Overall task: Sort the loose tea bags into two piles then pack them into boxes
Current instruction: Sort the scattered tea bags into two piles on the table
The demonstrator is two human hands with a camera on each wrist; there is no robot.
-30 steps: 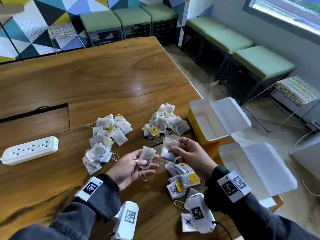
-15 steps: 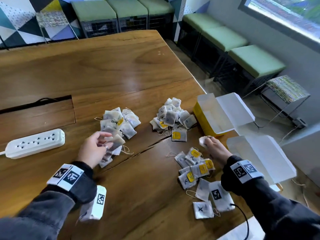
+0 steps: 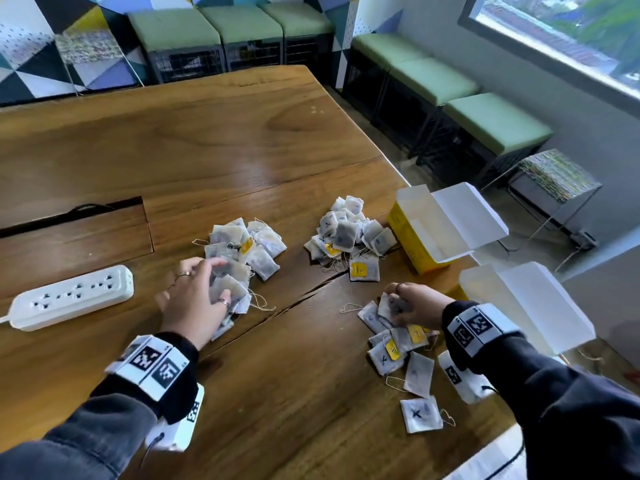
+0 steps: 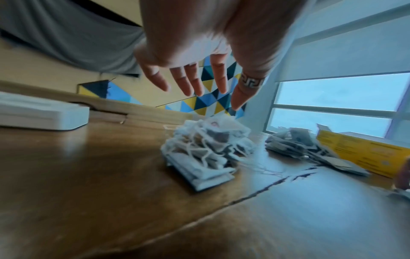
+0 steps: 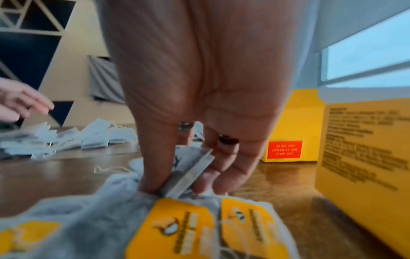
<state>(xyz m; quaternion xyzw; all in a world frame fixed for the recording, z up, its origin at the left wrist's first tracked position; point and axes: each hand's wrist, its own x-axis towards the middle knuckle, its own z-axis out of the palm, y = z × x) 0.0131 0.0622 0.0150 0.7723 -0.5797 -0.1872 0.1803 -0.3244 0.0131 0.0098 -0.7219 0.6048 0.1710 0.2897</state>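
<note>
Two sorted piles of white tea bags lie on the wooden table: a left pile (image 3: pixel 249 247) (image 4: pixel 206 150) and a middle pile (image 3: pixel 346 233) (image 4: pixel 292 142). Loose tea bags (image 3: pixel 398 348), some with yellow tags (image 5: pixel 177 227), lie at the front right. My left hand (image 3: pixel 214 282) (image 4: pixel 199 94) hovers over the left pile with straight, spread fingers and holds nothing. My right hand (image 3: pixel 393 301) (image 5: pixel 184 185) is down among the loose bags, thumb and fingers pinching one tea bag (image 3: pixel 386 304) (image 5: pixel 188 171). Two open yellow boxes (image 3: pixel 415 244) (image 3: pixel 519 306) stand to the right.
A white power strip (image 3: pixel 69 296) (image 4: pixel 40 113) lies at the left, in front of a sunken cable recess (image 3: pixel 76 233). A crack runs across the tabletop (image 3: pixel 294 299) between the hands. The table's right edge (image 3: pixel 401 174) passes just behind the boxes; green stools stand beyond.
A second ago each hand held a tea bag in front of me. The left hand moved to the left pile and now holds nothing. The right hand dropped to the loose bags and pinches one.
</note>
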